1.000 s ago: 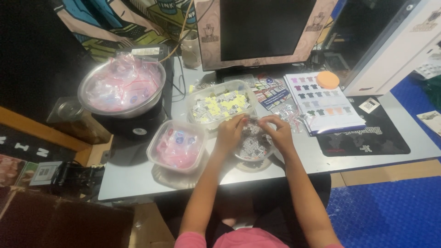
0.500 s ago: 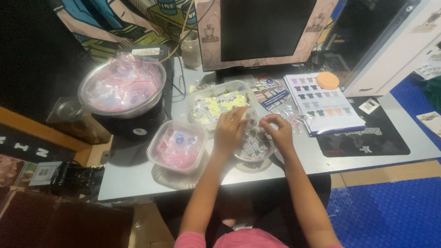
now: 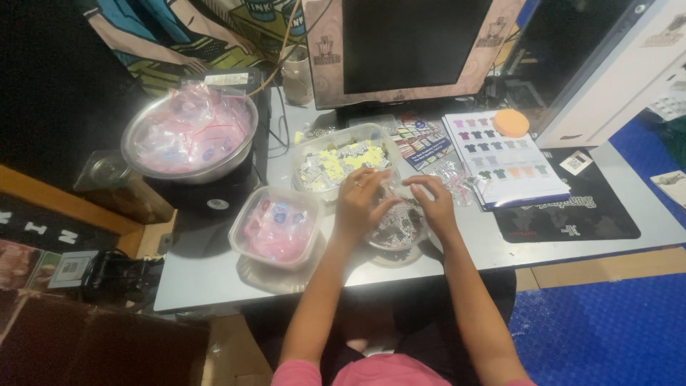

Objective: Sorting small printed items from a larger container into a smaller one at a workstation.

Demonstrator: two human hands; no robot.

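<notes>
My left hand and my right hand hover together over a small round clear container filled with dark and white small packets, near the desk's front edge. Both hands have bent fingers and pinch at a small clear plastic bag between them. Just behind the hands stands a clear tub of yellow and white packets. To the left sits a clear tub of pink packets.
A metal bowl of pink bags stands at the back left on a black scale. A monitor rises behind. A colour chart sheet, an orange disc and a black mat lie on the right of the grey desk.
Both hands have shifted slightly up from the round container, with the fingers now pinching the clear bag higher, near the yellow-packet tub.
</notes>
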